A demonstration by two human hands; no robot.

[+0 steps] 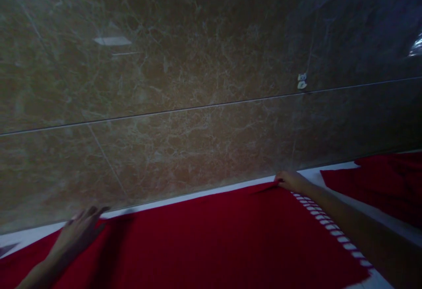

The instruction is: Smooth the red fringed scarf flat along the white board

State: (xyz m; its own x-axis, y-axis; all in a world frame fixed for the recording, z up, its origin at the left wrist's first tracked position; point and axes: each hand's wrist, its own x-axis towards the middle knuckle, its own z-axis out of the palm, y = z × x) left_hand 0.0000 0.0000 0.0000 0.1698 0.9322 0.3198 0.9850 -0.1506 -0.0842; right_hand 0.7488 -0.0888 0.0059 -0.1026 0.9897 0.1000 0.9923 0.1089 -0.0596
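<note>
At the foot of a brown marble-patterned tiled wall (198, 82), a large flat red woven cloth (214, 240) lies spread over a white surface (184, 198), filling the view from 8 o'clock round to 4 o'clock. Its far edge runs close along the wall, with only a thin white strip showing between them.

The left hand (77, 234), at 8 o'clock, is open, its fingers stretched forward and lying flat on the cloth's far left corner. The right hand (290, 181), at 4 o'clock, is closed on the cloth's far right corner, which it presses or pinches against the surface just beside the wall; the picture is too dim to tell which. The right forearm lies along the cloth's right edge, where a row of short white fringe stitches (329, 227) shows.

At 3 o'clock, apart from the first cloth across a band of white surface, lies a second red cloth (379, 188). On the wall at 2 o'clock sits a small white mark (302, 81), just above a thin dark grout line (211, 106).
</note>
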